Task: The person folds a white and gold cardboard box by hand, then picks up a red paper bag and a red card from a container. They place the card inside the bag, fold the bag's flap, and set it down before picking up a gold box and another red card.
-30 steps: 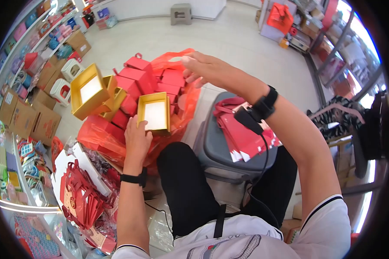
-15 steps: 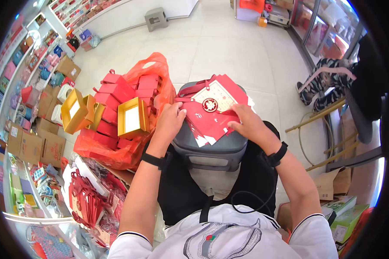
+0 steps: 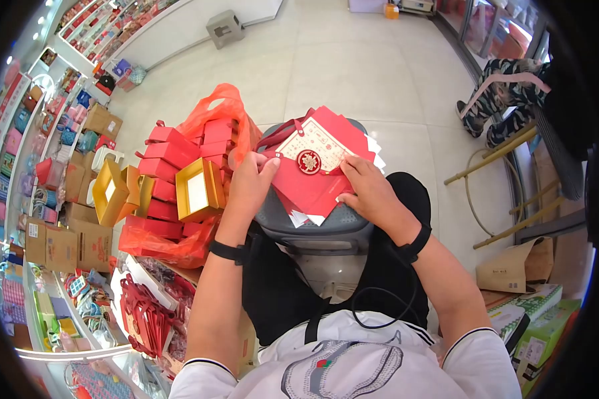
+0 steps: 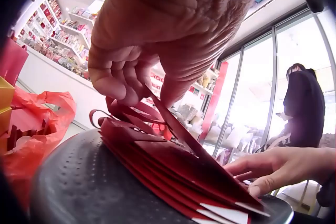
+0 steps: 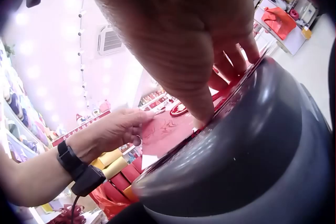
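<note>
A stack of flat red paper gift bags (image 3: 296, 184) with ribbon handles lies on a dark grey plastic stool or bin (image 3: 313, 232) between the person's knees. The top bag has a cream printed panel (image 3: 313, 136) and a round red emblem (image 3: 309, 161). At its left edge, the left hand (image 3: 247, 185) pinches the top bag between thumb and fingers. That edge is lifted off the bags below in the left wrist view. Across from it, the right hand (image 3: 374, 194) rests on the bag's right side, its fingers extended and its thumb (image 5: 197, 103) by the near edge.
To the left, an orange-red plastic bag (image 3: 236, 110) holds several red boxes (image 3: 170, 143). Gold boxes (image 3: 199, 189) sit on top. More red bags (image 3: 143, 316) lie in a carton at lower left. Shelves line the left; a wooden chair (image 3: 506, 233) stands right.
Both hands have come from the gold box and from above the boxes to the red bags on the stool. Since half a second ago, the top bag's left edge has shifted slightly.
</note>
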{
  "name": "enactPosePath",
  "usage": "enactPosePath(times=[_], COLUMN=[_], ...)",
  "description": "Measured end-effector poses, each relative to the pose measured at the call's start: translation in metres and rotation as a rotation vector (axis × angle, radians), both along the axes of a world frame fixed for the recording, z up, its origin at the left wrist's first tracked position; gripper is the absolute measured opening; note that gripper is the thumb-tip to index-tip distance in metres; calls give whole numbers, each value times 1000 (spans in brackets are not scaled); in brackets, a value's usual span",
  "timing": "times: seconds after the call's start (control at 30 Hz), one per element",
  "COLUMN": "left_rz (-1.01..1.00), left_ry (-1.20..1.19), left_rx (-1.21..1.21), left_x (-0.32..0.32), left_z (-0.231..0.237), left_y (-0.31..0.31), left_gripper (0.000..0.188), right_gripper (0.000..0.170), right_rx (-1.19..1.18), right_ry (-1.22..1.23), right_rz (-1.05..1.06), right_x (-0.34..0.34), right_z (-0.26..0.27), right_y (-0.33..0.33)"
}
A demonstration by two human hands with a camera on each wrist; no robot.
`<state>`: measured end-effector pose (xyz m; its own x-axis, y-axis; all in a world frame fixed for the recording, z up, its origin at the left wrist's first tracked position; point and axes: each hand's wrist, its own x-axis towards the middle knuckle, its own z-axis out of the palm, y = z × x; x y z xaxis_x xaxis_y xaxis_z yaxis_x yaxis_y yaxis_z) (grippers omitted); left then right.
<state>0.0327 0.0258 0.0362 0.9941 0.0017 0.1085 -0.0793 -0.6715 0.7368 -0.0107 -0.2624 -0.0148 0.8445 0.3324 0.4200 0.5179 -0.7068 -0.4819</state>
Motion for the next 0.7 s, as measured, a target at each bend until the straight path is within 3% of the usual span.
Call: enactPosePath(times=[0.07,0.23,0.27,0.37,0.57,0.7], left_rz=[-59,74,68,52,20,40], left_ry=[234,195,185,202,288,313], left_rx=[-299,-815,-891,-1028,-1167,-1237], left_x=[-4,-30,-34,-45,-67,-75], left_z=[17,21,17,9,-10,-11], left_y=[-6,11,15,18,18,17], left_gripper=[28,25,25,26,26,26], right_gripper=[60,49,46,44,46,43], right_rx=[144,603,830,1086,1027,1034], right_ry=[28,197,372,705,779,824], right_rz=[-17,-203,-148,93,318,317], right_x=[-3,-6,-6,-9,-9,-13], right_z=[4,26,25,53,63,69], right_y=[-4,-25,-24,-16,15,23])
